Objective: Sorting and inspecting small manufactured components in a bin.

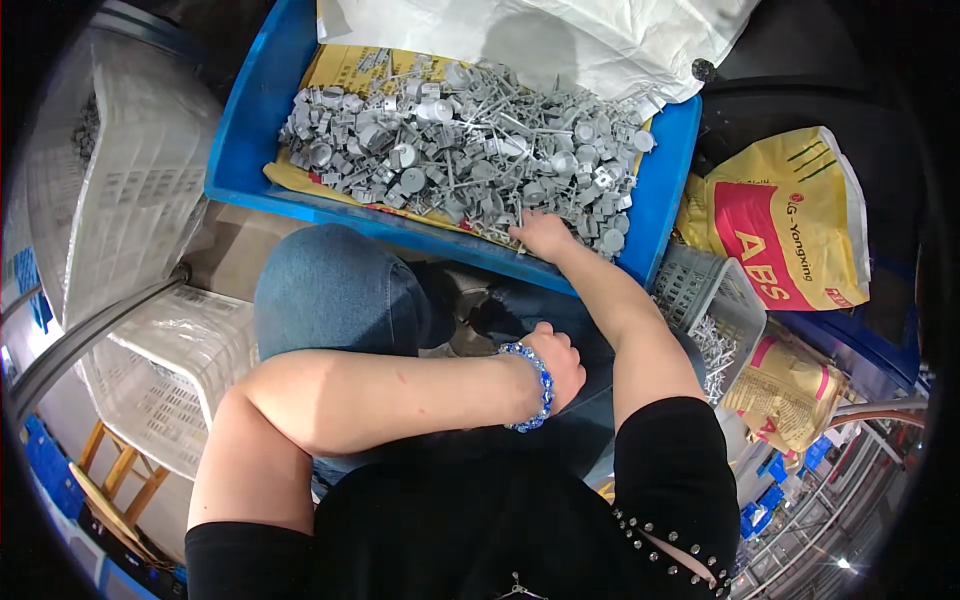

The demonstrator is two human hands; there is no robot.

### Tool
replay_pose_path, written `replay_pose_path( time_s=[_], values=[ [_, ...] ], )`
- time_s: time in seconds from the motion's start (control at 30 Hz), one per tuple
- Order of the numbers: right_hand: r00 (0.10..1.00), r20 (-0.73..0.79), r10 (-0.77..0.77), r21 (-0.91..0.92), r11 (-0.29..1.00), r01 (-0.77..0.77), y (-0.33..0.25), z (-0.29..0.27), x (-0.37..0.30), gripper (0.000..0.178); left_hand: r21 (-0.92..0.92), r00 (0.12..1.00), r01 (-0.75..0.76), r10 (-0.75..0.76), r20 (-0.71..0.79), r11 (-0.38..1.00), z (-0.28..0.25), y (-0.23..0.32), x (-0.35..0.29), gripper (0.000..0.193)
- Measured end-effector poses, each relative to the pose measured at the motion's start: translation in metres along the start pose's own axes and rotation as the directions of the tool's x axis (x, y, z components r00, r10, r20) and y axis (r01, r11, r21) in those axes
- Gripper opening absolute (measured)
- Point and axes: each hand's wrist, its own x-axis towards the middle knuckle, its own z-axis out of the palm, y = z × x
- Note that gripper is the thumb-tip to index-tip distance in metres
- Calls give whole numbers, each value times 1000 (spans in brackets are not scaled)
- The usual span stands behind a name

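A heap of small grey plastic parts (pixel 450 150), many with thin stems, round discs or little blocks, fills a blue tub (pixel 232 140). My right hand (pixel 543 235) reaches over the tub's near edge, fingers bent in against the front of the heap. Its fingertips are partly hidden among the parts, so what they pinch is unclear. Nearer to me, my left hand (pixel 560 368) hovers above my lap with its fingers curled closed. Whatever lies inside that fist is hidden. A blue beaded bracelet (pixel 547 395) circles the left wrist.
Yellow sacking (pixel 295 183) lines the tub, and a white sheet (pixel 610 40) covers its far side. A grey basket (pixel 712 345) with thin pieces stands at right, beside a yellow and red sack (pixel 790 225). White crates (pixel 135 200) stand at left.
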Motion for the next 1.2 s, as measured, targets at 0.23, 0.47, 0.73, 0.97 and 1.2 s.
replay_pose_path(
  time_s=[0.23,0.47,0.73,0.97,1.2],
  values=[
    [981,-159,115,346,937,-53,19,-57,-34,38,-15,997,-34,32,-71,999,10,-10,-9,42],
    [905,-115,409,979,198,35,-7,-188,-102,22,24,992,34,-31,-123,999,7,-21,-5,42],
    [492,-247,835,964,265,33,-27,-197,-232,16,23,984,71,-66,-168,997,5,-27,-2,44],
    [28,-190,981,977,192,-87,-58,-98,-422,26,61,989,38,-29,-143,997,13,-9,5,45],
    [290,62,955,292,260,-920,-33,-75,-397,44,76,998,60,-61,3,995,12,-10,14,46]
  ],
)
